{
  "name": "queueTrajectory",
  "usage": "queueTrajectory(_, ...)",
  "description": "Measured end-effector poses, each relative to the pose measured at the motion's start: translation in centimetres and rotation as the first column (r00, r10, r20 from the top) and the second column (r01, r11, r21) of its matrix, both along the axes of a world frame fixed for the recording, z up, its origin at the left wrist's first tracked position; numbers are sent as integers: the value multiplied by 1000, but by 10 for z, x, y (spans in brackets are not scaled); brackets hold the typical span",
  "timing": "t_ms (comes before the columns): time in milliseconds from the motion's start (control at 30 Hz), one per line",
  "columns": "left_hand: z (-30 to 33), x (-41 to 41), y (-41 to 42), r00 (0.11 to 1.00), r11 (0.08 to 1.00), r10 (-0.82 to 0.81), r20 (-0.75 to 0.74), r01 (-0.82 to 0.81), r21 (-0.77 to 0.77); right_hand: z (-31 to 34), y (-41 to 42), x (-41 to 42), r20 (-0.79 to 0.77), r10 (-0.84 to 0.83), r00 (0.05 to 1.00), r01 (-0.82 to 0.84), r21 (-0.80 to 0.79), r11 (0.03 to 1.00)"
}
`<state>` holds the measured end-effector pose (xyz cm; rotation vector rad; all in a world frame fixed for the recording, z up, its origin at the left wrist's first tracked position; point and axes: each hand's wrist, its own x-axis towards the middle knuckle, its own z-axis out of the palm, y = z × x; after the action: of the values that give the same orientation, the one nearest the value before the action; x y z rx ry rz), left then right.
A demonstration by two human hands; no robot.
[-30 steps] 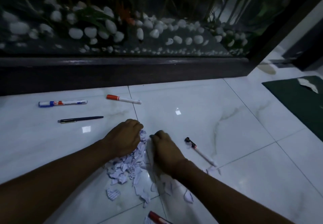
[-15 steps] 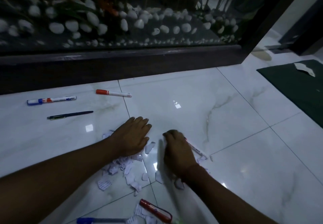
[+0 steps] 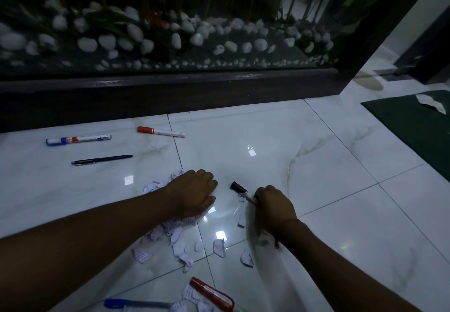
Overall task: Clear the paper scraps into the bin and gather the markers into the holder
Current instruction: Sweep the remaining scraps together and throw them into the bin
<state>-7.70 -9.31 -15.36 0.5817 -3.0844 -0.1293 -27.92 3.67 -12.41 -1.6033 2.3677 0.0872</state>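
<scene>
The paper scraps lie in a loose heap under and just behind your left hand, with a few more pieces showing past its knuckles on the outer side and stray bits scattered toward you, between both forearms. Your left hand rests flat on that heap, fingers straight and together, palm down, holding nothing. Your right hand sits just to the right of it, fingers curled round the body of a black-capped marker, whose cap pokes out ahead of your knuckles toward the left hand. Well ahead of your left hand lie a red-capped marker, a blue-capped marker and a dark pen, each apart from the others on the tiled floor. Close to you, behind both hands, a red marker and a blue marker lie among more scraps. Far to the right of your right hand is a green mat.
</scene>
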Motion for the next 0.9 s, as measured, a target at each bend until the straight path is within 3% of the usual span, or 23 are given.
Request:
queueTrajectory(200,7,14,-1,1000,1000,-7,26,7,-29,7,-59,6,63,22,998,-13,-136,991)
queueTrajectory(467,5,32,-2,999,1000,19,36,-18,-26,-9,-126,8,128,17,992,-3,-109,994)
queueTrajectory(700,4,8,6,999,998,-22,-50,19,-56,2,-34,-14,256,-78,964,152,-284,947)
queueTrajectory(900,-9,-19,29,992,993,-115,-43,114,-21,-26,78,-17,85,-282,956,294,-255,921)
